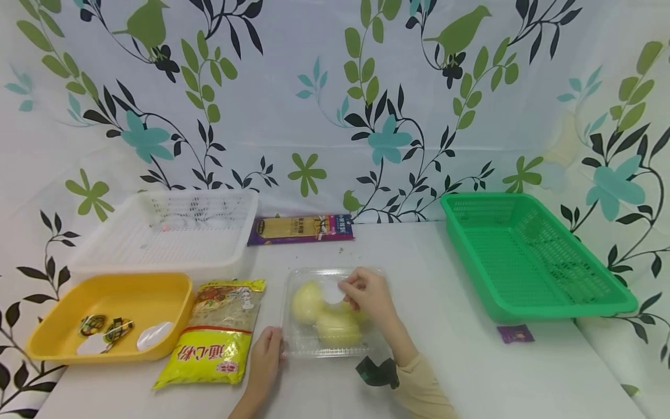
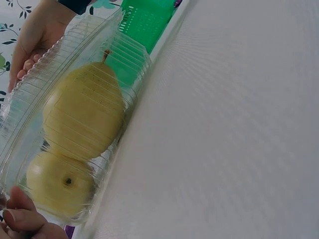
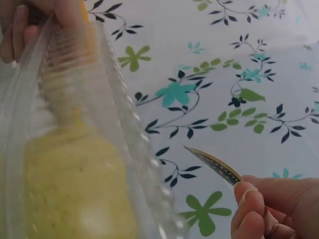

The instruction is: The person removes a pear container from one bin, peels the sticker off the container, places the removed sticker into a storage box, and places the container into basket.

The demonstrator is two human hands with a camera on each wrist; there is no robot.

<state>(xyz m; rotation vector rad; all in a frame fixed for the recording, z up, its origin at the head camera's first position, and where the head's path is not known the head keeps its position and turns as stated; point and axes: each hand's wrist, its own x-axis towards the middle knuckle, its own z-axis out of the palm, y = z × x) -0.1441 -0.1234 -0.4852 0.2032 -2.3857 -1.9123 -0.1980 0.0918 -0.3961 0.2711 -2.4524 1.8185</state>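
A clear plastic clamshell box with two yellow pears lies shut on the white table in front of me. My left hand grips the box's near left edge; its curled fingers show beside the lower pear in the left wrist view. My right hand rests over the lid and pinches a small round sticker that shows white from above. In the right wrist view that sticker appears edge-on between the fingertips, just off the box.
A yellow tray at the left holds several stickers. Behind it stands a white basket. A yellow pasta bag lies beside the box, a purple noodle pack at the back. A green basket stands right, a purple sticker below it.
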